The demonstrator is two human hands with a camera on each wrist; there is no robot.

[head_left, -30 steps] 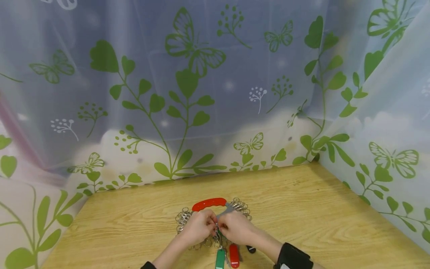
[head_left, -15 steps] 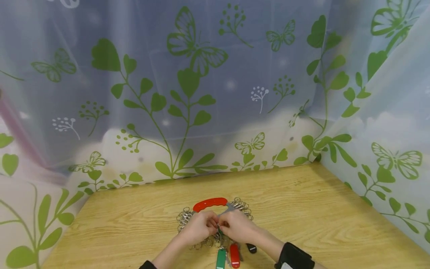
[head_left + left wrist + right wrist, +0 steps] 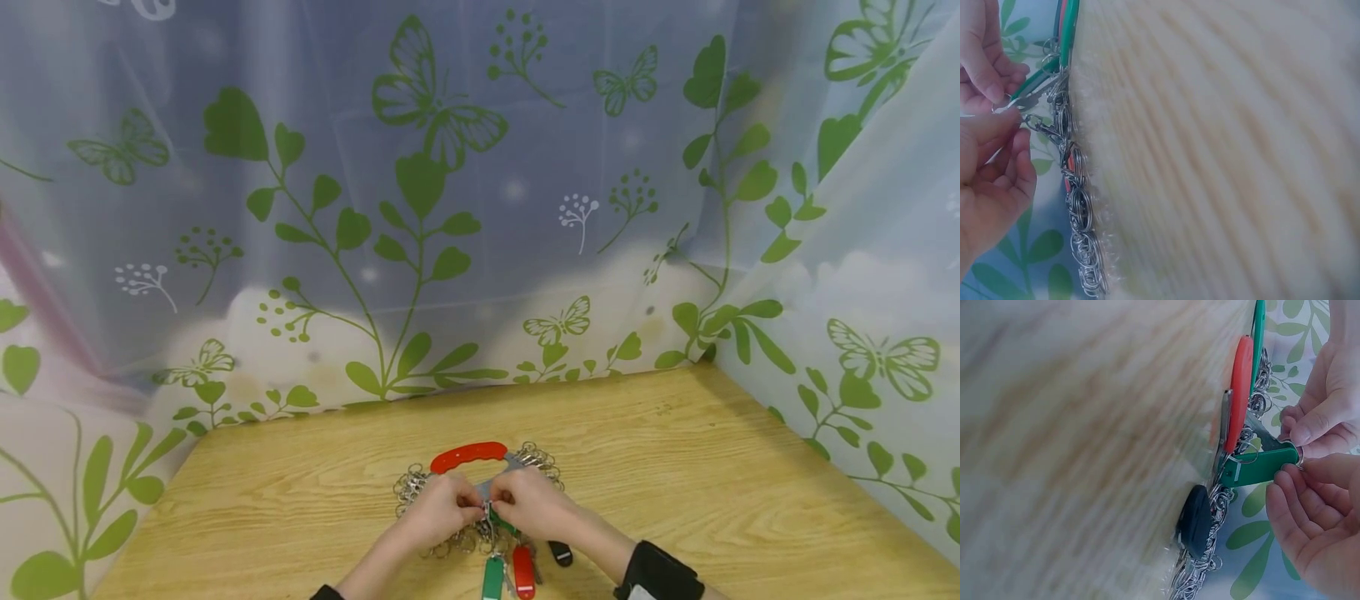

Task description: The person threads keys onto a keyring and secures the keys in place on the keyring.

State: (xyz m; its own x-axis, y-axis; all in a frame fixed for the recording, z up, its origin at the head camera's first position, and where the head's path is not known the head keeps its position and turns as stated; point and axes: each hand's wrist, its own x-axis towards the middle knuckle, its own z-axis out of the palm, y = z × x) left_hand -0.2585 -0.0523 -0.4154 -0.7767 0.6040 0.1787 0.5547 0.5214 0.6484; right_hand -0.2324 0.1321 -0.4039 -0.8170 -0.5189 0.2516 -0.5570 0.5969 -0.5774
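Observation:
In the head view, both hands meet above a pile of linked metal rings and clasps. My left hand (image 3: 444,507) pinches a small metal clasp (image 3: 1038,125) in its fingertips. My right hand (image 3: 534,502) pinches a split key ring (image 3: 1300,457) that carries a green key tag (image 3: 1259,467) and a key (image 3: 1264,434). The fingertips nearly touch, so how the ring and clasp meet is partly hidden. Near the table's front edge lie another green tag (image 3: 492,577), a red tag (image 3: 523,572) with a key, and a black tag (image 3: 560,553).
Behind the hands sits a red grip handle (image 3: 469,456) on a grey frame. Clusters of metal rings (image 3: 537,458) hang at its sides. The wooden table (image 3: 675,483) is bounded by a leaf-patterned curtain (image 3: 315,208) at the back and sides.
My hands have spread slightly apart at the fingertips, and the held green tag now shows more beneath my right fingers. The handle and other tags stay in place.

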